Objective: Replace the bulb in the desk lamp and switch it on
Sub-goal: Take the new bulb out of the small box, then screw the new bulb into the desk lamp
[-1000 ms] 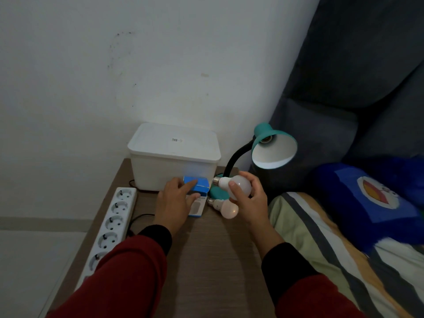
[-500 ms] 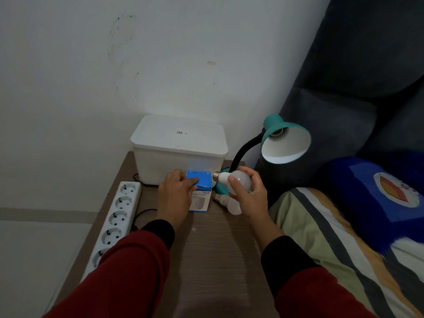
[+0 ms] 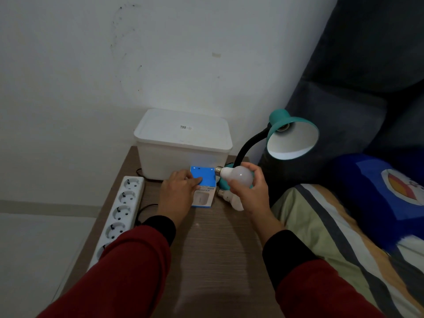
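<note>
Head cam, looking down at a wooden table [image 3: 206, 260]. Right hand [image 3: 251, 191] has its grip wrapped around a white bulb [image 3: 236, 176], held sideways just above the table, screw base pointing left toward a small blue box [image 3: 203, 180]. Left hand [image 3: 177, 191] rests on that box, fingers fairly flat, not gripping anything. A second bulb [image 3: 231, 199] lies on the table right under the right hand. The teal desk lamp [image 3: 291, 134] sits behind, its socket bare. White storage bin [image 3: 183, 143] at the back, power strip [image 3: 119, 212] along the left edge.
</note>
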The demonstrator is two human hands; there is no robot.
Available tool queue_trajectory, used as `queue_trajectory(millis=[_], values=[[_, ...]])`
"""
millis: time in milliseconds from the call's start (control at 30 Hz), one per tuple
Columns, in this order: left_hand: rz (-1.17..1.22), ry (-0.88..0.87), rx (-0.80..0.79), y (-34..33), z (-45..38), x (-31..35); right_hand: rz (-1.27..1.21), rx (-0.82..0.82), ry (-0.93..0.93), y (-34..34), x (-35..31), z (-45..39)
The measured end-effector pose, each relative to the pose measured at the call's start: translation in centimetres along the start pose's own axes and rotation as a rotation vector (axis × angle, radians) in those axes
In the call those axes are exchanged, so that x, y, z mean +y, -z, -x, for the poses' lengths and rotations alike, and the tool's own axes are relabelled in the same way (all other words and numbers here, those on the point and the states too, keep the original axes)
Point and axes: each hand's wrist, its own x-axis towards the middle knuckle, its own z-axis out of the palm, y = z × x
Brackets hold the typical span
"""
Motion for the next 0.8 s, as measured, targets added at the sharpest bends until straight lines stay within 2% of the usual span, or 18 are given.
queue_trajectory(millis=[233, 367, 467, 567, 667, 800], values=[[-0.021, 0.050, -0.091, 2.9, -1.4, 2.1, -0.017, 0.085, 0.024, 0.7, -1.6, 1.0], [0.136, 0.055, -0.006, 6.2, -4.0, 4.8, -0.097, 0.288, 0.128, 2.3, -3.0, 1.8], [0.256, -0.021, 0.053, 8.3, -6.1, 7.9, -0.159, 0.444, 0.143, 4.0, -4.3, 1.9], [0.298, -0.129, 0.042, 9.3, -7.7, 11.5, -0.184, 0.558, 0.106, 5.2, -4.9, 0.9], [0.290, -0.229, -0.002, 9.3, -8.9, 14.9, -0.145, 0.569, 0.069, 5.6, -5.4, -0.4], [0.284, -0.281, -0.054, 8.7, -9.7, 17.7, -0.084, 0.469, -0.004, 5.8, -5.8, -2.3]])
